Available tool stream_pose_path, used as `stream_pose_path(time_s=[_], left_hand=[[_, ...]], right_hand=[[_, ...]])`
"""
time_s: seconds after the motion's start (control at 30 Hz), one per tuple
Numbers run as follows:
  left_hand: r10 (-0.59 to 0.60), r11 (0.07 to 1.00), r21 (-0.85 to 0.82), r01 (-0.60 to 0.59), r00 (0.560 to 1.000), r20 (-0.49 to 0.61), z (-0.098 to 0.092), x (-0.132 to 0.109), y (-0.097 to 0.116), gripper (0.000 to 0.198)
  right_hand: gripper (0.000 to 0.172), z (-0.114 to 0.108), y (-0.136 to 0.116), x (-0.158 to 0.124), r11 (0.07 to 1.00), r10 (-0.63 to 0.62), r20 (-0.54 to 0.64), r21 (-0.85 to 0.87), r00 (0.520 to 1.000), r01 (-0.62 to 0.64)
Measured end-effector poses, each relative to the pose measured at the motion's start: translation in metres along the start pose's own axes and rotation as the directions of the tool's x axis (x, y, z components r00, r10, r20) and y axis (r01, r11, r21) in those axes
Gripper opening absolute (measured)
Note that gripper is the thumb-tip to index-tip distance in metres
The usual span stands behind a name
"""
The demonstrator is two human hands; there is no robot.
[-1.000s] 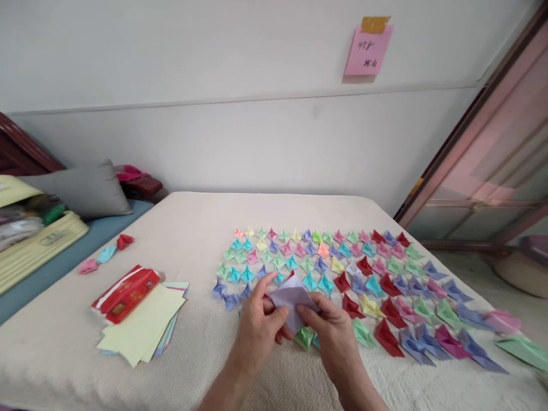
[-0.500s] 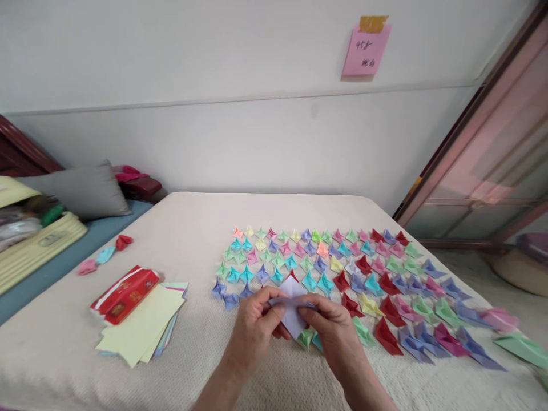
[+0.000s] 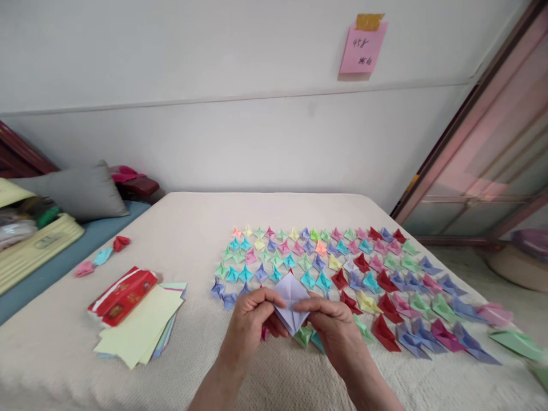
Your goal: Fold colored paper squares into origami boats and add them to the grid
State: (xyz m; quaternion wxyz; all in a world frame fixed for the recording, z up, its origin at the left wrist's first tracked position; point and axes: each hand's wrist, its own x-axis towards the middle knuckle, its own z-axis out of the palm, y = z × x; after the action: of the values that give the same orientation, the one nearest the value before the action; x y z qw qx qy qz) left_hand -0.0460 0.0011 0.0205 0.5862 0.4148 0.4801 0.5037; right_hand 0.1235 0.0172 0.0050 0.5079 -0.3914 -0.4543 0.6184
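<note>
A lavender sheet of folded paper (image 3: 291,294), diamond-shaped with crossing creases, is held up between my two hands. My left hand (image 3: 252,319) pinches its left corner between thumb and fingers. At the right corner, my right hand (image 3: 336,325) grips it the same way, thumb in front. Behind and below the paper lie rows of small folded paper boats (image 3: 323,281) in many colours; the hands hide several of them. The nearest ones peek out under my fingers, such as a green one (image 3: 303,335).
On the left of the cream-covered bed (image 3: 205,217), a red tissue pack (image 3: 124,295) rests on a stack of coloured paper sheets (image 3: 141,331). Three small folded pieces (image 3: 103,256) lie farther left. Beyond are a grey cushion (image 3: 85,191) and a wall with a pink note (image 3: 363,48).
The flap across the middle of the lavender paper now lies flat, showing a full diamond. Both hands keep hold of its sides, and the view has shifted slightly.
</note>
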Motion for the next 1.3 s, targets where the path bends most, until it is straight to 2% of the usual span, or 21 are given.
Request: stream_pose_path(time_s=[0.33,0.63,0.8,0.97,1.17,1.23,1.3], left_hand=[[-0.017,0.999,-0.037,0.017,1.000,-0.002,0.000,0.000,0.001,0.015],[-0.020,0.996,-0.081,0.020,1.000,-0.003,0.000,0.001,-0.002,0.016],[-0.014,1.000,-0.015,0.014,1.000,0.010,-0.002,-0.001,0.001,0.016],[-0.004,0.999,0.036,0.002,0.998,0.065,-0.001,0.001,0.002,0.008],[0.050,0.999,0.000,-0.050,0.999,0.017,0.005,0.004,-0.001,0.018],[0.048,0.999,-0.024,-0.048,0.999,-0.012,0.008,0.003,0.001,0.036],[0.029,0.998,-0.058,-0.032,0.999,-0.045,0.012,0.001,0.003,0.061]], right_hand=[[0.028,-0.001,-0.001,-0.001,0.994,0.004,-0.002,-0.107,1.000,-0.004],[0.029,-0.001,-0.004,-0.001,0.991,0.020,0.034,-0.131,0.999,-0.015],[0.015,-0.002,0.000,-0.001,0.995,-0.019,0.058,-0.095,0.998,0.024],[0.005,0.003,0.004,0.001,1.000,0.016,0.013,0.012,1.000,-0.016],[0.008,0.006,0.011,0.003,0.995,0.017,-0.049,0.100,0.999,-0.012],[0.018,0.008,0.012,0.003,0.990,0.010,-0.070,0.140,0.997,0.000],[0.035,0.010,0.011,0.003,0.985,-0.001,-0.091,0.170,0.996,0.016]])
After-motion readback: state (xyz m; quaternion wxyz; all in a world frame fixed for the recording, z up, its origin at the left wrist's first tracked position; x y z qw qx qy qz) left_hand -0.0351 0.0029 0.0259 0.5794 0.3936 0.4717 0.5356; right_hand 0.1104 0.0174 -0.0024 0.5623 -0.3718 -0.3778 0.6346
